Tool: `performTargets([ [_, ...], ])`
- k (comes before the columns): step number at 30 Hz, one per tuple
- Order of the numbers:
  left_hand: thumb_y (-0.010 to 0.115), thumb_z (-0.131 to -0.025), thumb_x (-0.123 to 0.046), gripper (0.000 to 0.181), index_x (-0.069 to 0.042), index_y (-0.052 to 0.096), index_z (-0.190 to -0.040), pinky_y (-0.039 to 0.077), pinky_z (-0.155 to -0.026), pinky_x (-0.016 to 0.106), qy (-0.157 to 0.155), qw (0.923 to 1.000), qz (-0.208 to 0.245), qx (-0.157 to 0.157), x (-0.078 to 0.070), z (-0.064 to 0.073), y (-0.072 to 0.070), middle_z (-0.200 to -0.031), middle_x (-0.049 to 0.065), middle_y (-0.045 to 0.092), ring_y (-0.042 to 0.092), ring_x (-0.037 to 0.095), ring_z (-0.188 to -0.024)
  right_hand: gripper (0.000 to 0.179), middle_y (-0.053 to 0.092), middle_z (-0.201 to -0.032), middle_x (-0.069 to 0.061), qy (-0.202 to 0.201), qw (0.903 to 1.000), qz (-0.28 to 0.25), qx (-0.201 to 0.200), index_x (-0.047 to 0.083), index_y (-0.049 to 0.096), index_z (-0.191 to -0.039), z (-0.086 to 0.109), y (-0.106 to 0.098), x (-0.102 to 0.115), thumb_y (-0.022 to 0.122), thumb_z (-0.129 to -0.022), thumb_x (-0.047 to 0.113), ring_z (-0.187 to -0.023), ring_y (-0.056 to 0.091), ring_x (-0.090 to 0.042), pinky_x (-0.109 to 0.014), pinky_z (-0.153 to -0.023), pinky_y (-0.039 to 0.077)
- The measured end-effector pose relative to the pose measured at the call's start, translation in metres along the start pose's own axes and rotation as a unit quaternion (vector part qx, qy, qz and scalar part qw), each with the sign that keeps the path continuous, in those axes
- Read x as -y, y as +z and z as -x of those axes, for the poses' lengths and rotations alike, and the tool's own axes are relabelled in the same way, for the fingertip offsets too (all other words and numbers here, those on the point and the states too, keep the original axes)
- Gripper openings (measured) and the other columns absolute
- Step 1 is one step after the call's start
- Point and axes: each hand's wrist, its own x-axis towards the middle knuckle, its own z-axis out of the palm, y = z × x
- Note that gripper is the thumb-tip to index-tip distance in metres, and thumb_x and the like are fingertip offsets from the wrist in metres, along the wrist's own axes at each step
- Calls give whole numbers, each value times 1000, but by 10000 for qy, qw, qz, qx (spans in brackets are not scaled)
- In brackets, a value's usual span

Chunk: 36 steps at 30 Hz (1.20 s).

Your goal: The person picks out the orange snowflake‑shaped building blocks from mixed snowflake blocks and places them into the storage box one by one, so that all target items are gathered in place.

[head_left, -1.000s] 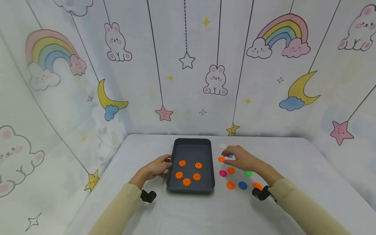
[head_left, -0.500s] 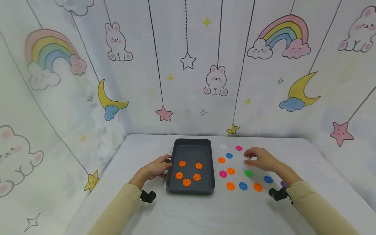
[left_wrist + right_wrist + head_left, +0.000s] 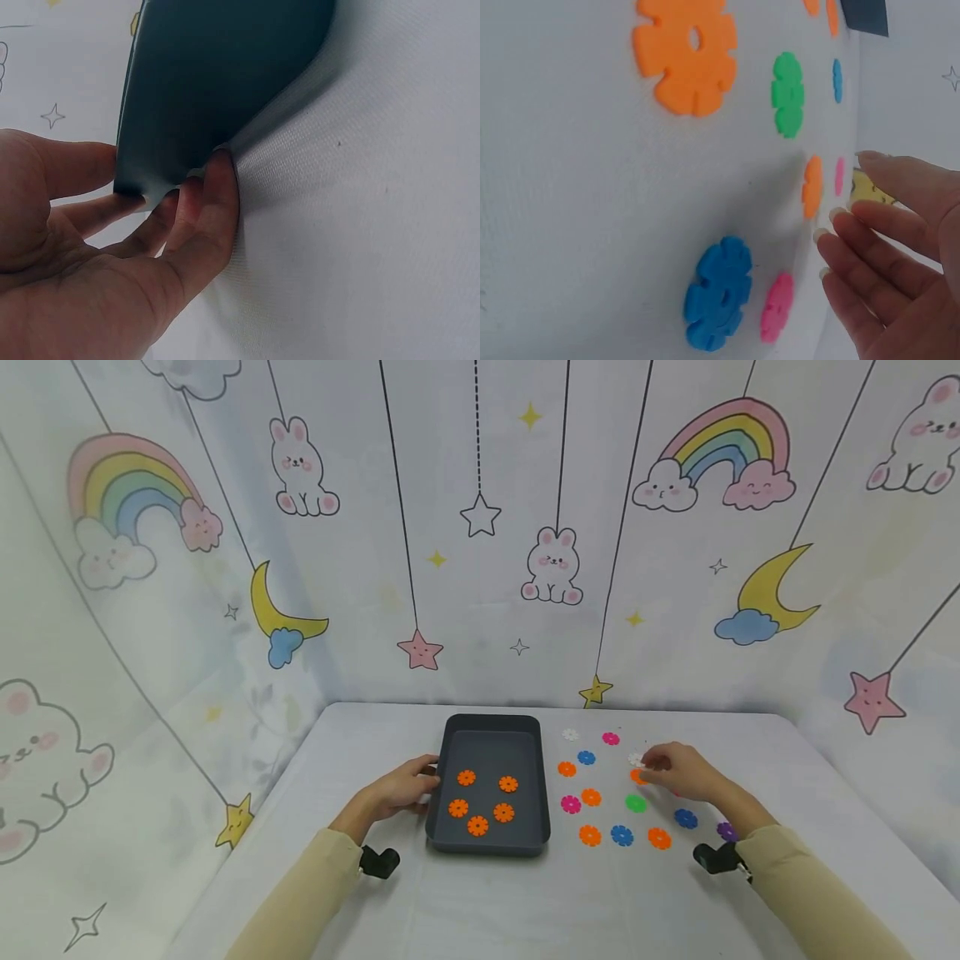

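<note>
My left hand point(image 3: 405, 787) grips the left side of a dark grey rectangular tray point(image 3: 491, 745); in the left wrist view its thumb lies at the tray's rim and the other fingers curl against the outer wall point(image 3: 217, 67). Several orange notched plastic discs point(image 3: 477, 826) lie in the tray's near half. To the right, my right hand point(image 3: 684, 771) hovers low over the table, fingertips close to an orange disc point(image 3: 637, 777) and a white disc point(image 3: 636, 759). In the right wrist view its fingers are relaxed and slightly bent, with nothing between them.
Right of the tray, loose notched discs are scattered on the white tablecloth point(image 3: 495, 902): orange point(image 3: 590, 835), blue point(image 3: 622, 835), green point(image 3: 636, 803), pink point(image 3: 571, 804), purple point(image 3: 726, 831) and white point(image 3: 571, 735). A patterned curtain point(image 3: 480, 602) stands behind the table.
My right hand has moved right, away from an orange disc near the tray, to the orange and white discs farther right. The left hand and tray stay put.
</note>
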Motion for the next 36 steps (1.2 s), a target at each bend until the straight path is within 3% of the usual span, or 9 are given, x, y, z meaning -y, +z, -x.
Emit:
performTargets([
  [5, 48, -107, -10, 52, -6, 36, -158, 57, -93, 48, -7, 10000, 5, 20, 1, -1, 0, -152, 22, 42, 55, 36, -129, 36, 68, -102, -9, 313, 9994, -93, 66, -6, 68, -115, 0, 3, -7, 74, -94, 23, -94, 61, -26, -45, -86, 58],
  [13, 48, -107, -10, 52, -6, 36, -157, 57, -93, 49, 32, 10000, 37, 32, 0, 0, 0, -153, 22, 42, 55, 37, -128, 32, 68, -101, -12, 359, 9993, -77, -1, -6, 69, -111, -2, 8, -8, 76, -92, 19, -93, 59, -27, -45, -85, 58],
  [20, 49, -107, -9, 52, -7, 37, -157, 57, -92, 50, 43, 10000, 44, -10, 1, 1, 1, -152, 21, 43, 57, 36, -127, 30, 65, -99, -10, 642, 9979, -30, 23, -3, 67, -110, -6, 12, -8, 76, -92, 19, -92, 57, -26, -44, -85, 57],
  [30, 49, -107, -11, 52, -7, 37, -157, 57, -92, 49, 18, 10000, -15, -40, 1, -1, 0, -153, 21, 42, 56, 36, -128, 23, 65, -100, -9, 494, 9986, -167, -42, -3, 65, -110, -6, 9, -7, 71, -94, 12, -92, 58, -25, -45, -87, 57],
  [36, 48, -107, -11, 52, -7, 36, -158, 57, -93, 49, 19, 10000, -19, 2, -1, 0, 0, -154, 22, 41, 55, 38, -129, 15, 68, -98, -7, 41, 9996, -274, -106, -1, 68, -107, -11, 3, 5, 68, -96, 10, -90, 61, -23, -40, -83, 58],
])
